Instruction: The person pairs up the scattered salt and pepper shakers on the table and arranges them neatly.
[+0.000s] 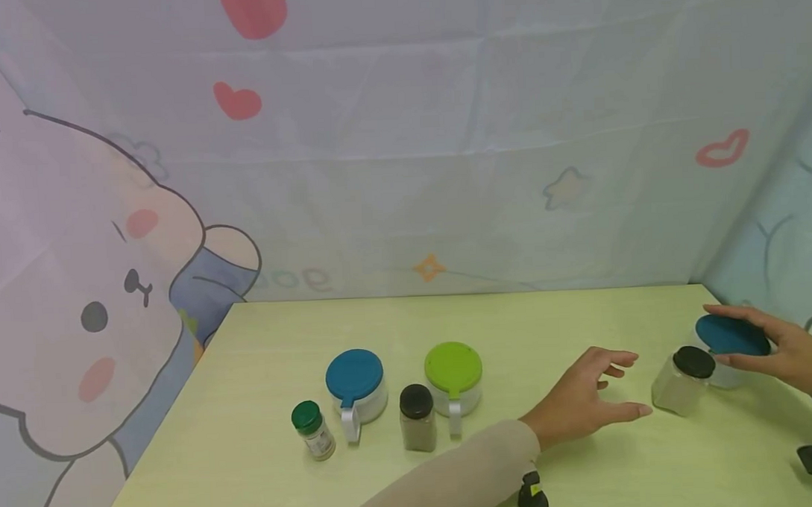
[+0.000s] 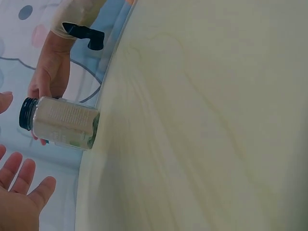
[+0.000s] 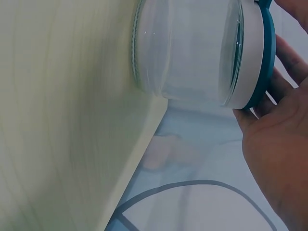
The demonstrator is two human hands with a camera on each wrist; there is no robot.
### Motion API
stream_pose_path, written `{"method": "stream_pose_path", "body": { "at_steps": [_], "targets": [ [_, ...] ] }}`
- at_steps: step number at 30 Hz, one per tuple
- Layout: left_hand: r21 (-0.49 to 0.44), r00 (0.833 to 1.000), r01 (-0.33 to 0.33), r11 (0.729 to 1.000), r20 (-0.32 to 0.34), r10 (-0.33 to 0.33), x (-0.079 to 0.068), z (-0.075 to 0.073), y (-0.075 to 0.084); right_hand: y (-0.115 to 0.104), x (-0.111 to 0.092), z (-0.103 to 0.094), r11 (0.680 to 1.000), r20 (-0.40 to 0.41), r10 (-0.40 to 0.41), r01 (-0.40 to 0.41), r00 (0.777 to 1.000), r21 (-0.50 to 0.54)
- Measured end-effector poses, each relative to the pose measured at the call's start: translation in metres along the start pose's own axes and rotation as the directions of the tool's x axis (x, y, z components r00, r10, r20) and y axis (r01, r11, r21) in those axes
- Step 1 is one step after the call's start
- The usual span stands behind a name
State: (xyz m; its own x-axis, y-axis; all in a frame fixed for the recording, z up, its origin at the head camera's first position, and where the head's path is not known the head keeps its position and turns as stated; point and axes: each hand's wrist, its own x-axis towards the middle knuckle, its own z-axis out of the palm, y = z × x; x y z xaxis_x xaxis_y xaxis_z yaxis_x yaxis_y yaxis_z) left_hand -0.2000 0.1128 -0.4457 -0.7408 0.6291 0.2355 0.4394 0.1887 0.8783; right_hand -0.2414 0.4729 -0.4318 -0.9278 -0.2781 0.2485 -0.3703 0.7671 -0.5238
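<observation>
At the right end of the table my right hand [image 1: 795, 355] spans the blue lid [image 1: 733, 335] of a clear glass jar [image 3: 197, 53], thumb on one side and fingers on the other. Just left of it stands a spice bottle with a black cap [image 1: 682, 378], whose pale contents show through the glass in the left wrist view. My left hand [image 1: 579, 400] is held left of that bottle, fingers spread and apart from it, with nothing in the grasp.
Further left stand a green-lidded jar with a handle [image 1: 453, 375], another black-capped bottle [image 1: 418, 425], a second blue-lidded jar [image 1: 357, 382] and a small green-capped bottle [image 1: 314, 430]. A printed curtain [image 1: 402, 134] hangs behind the pale table [image 1: 252, 468].
</observation>
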Motion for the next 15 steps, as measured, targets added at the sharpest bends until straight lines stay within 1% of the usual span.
{"method": "stream_pose_path", "body": {
  "at_steps": [4, 7, 12, 15],
  "targets": [
    [0.016, 1.000, 0.005, 1.000, 0.004, -0.005, 0.004, 0.002, -0.001, 0.006, -0.001, 0.000, 0.999, 0.009, -0.023, 0.023, 1.000, 0.032],
    [0.021, 1.000, 0.016, 1.000, 0.007, -0.016, 0.007, 0.004, -0.001, 0.010, -0.001, 0.001, 0.999, 0.025, -0.020, 0.019, 0.999, 0.039],
    [0.020, 0.999, 0.032, 0.999, 0.012, -0.032, 0.011, 0.008, 0.000, 0.013, -0.002, 0.001, 1.000, 0.023, -0.008, 0.008, 1.000, 0.020],
    [0.018, 0.999, 0.035, 0.999, 0.012, -0.036, 0.013, 0.010, 0.000, 0.012, -0.002, 0.001, 1.000, 0.034, 0.014, -0.015, 0.999, 0.020]
  ]
}}
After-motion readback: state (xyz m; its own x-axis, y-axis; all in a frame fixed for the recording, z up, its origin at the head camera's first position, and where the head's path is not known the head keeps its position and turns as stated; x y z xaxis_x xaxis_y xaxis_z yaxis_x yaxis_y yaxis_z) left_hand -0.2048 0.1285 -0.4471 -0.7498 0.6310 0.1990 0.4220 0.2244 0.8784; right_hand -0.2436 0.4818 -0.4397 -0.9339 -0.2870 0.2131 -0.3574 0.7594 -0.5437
